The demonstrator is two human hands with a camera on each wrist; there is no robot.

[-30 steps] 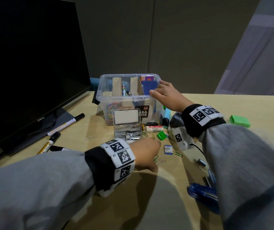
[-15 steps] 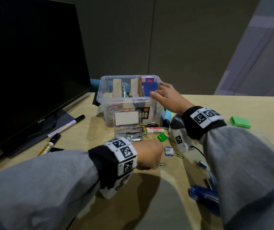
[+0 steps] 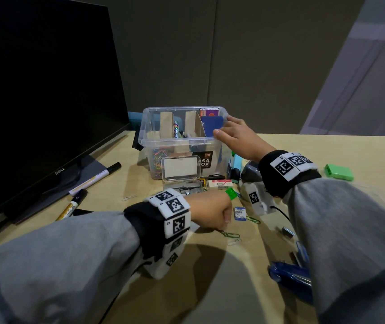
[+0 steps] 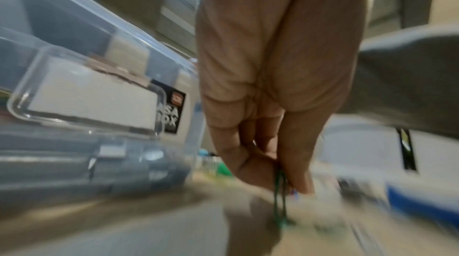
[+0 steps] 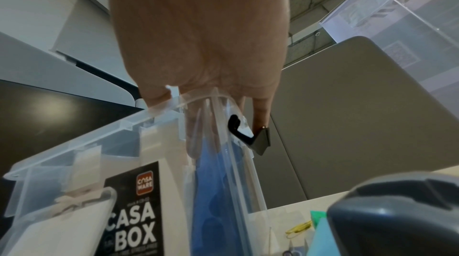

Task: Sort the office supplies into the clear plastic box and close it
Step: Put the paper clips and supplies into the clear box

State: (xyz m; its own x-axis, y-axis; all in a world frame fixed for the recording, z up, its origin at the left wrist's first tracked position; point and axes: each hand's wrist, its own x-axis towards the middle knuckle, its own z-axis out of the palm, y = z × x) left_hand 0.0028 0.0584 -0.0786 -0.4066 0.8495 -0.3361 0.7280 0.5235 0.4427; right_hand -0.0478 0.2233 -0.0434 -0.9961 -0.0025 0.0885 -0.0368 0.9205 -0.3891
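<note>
The clear plastic box (image 3: 177, 142) stands open at the middle back, with cardboard dividers, pens and coloured clips inside. My right hand (image 3: 224, 129) rests on its front right corner with fingers laid over the rim (image 5: 164, 111); some fingers show through the plastic. My left hand (image 3: 225, 218) hovers low over the table in front of the box, curled. Its thumb and fingers (image 4: 300, 174) pinch a chain of green paper clips (image 3: 230, 235) that hangs down to the tabletop. A small clear case (image 3: 180, 168) with metal clips lies open against the box front.
A black monitor (image 3: 46, 90) fills the left side, with two markers (image 3: 95, 176) near its stand. Loose items lie right of my left hand: a green binder clip (image 3: 232, 192), a white eraser (image 3: 220, 183), a small labelled packet (image 3: 240, 213), a green box (image 3: 338, 172), a blue stapler (image 3: 291, 277).
My left hand has closed on the green paper clips and lifted slightly off the table, so the chain now dangles. My right hand has stayed on the box corner.
</note>
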